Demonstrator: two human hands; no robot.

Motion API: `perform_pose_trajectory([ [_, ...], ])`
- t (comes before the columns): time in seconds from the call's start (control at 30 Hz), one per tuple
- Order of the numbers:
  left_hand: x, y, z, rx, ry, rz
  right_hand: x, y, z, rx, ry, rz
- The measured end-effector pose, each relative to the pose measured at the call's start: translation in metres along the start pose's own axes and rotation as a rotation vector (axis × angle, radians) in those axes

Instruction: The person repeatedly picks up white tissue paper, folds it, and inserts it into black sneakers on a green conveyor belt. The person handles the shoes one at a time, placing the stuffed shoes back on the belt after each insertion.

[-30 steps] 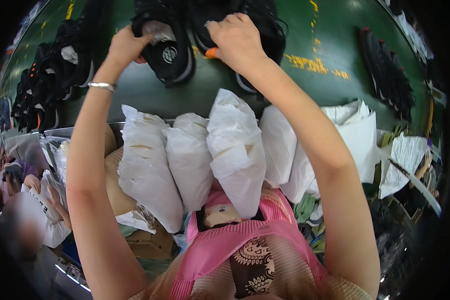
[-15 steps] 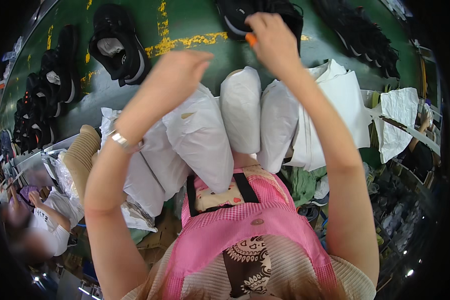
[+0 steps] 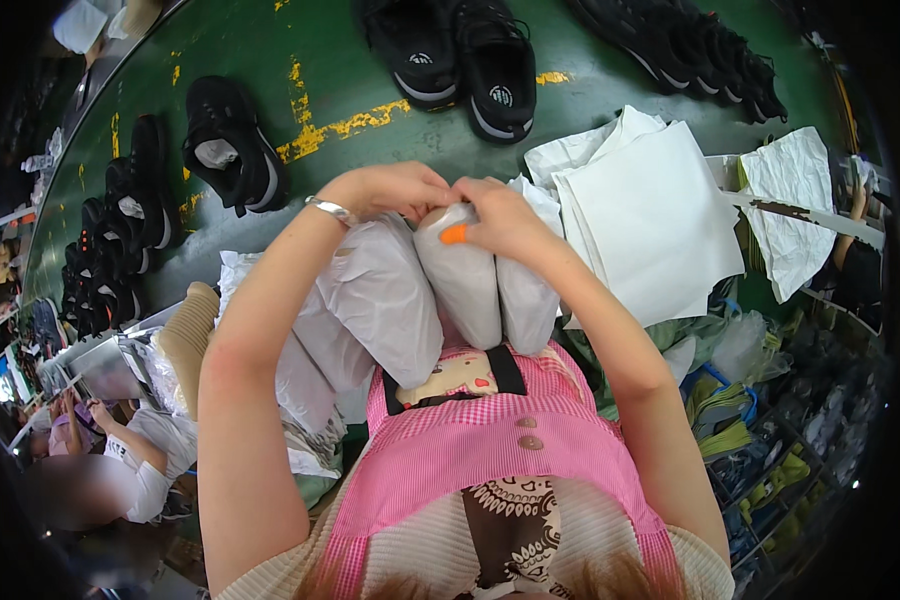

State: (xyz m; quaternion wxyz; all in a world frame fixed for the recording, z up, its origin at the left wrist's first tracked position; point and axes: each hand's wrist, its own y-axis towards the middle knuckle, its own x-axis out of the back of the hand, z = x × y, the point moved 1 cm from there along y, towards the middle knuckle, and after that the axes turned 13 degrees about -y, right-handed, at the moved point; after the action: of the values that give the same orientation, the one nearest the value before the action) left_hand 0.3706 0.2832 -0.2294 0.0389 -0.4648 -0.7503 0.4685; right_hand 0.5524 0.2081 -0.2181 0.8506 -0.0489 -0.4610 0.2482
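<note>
Action here is all in the middle, where we have both hands meeting at the top of one white wrapped bundle (image 3: 463, 285). It sits upper end toward the green table (image 3: 320, 60), lower end near our pink apron (image 3: 470, 440), right in the row of bundles. Our right hand (image 3: 505, 215) has it firmly: fingers curled over the top, thumb in an orange cover (image 3: 454, 234) pressed against the paper. Over comes our left hand (image 3: 400, 186), silver bracelet (image 3: 332, 210) at the wrist, fingers bent together just beside the right ones; whether they pinch any paper, we cannot tell.

We see a wide bundle (image 3: 385, 290) snug on the left and a slimmer bundle (image 3: 533, 310) close on the right. Just past that lies a stack of white paper (image 3: 655, 230), and farther right hangs a crumpled sheet (image 3: 792, 210).

Up on the table, we spot two black shoes (image 3: 498, 65) side by side, heels toward us, well apart from a single shoe (image 3: 238, 130) with white stuffing inside. Rows of dark shoes flank them, one left row (image 3: 148, 180) and one right row (image 3: 685, 45). Over at our far left, a co-worker (image 3: 160, 450) in white is in view.
</note>
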Motion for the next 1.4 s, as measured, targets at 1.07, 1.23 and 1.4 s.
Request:
perform_pose_trajectory([
  [1.07,-0.137,-0.019,-0.066,-1.114,-0.663,-0.637,0.164,-0.091,-0.103,-0.361,1.392,-0.616],
  [1.23,-0.152,0.012,-0.087,-1.347,-0.661,-0.612,0.183,-0.06,0.033,-0.063,1.122,-0.562],
  [1.4,-0.131,-0.001,-0.076,-1.219,-1.036,-0.521,0.185,-0.038,0.08,0.461,-0.013,-0.506],
])
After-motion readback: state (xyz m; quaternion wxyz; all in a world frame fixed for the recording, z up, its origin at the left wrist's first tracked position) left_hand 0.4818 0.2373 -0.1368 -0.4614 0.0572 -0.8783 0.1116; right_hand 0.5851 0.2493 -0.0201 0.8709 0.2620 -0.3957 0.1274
